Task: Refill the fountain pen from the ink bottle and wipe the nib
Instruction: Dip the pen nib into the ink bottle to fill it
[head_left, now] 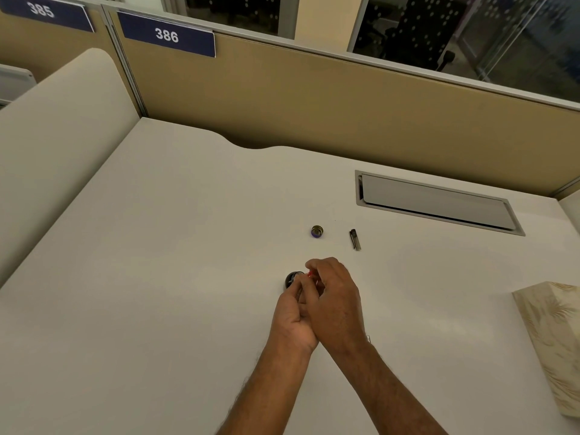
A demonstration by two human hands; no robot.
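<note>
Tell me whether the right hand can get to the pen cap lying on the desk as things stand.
Probably yes. The pen cap lies just beyond the right hand, with bare desk between them. But it pinches a small red piece, so it would have to free up first.

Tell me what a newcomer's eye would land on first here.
First the two hands, left hand and right hand, pressed together at mid-desk beside the dark ink bottle, the right pinching a small red part; what the left grips is hidden. Beyond them lie the bottle cap and, to its right, a dark pen cap. The blue 386 sign stands out on the partition behind.
</note>
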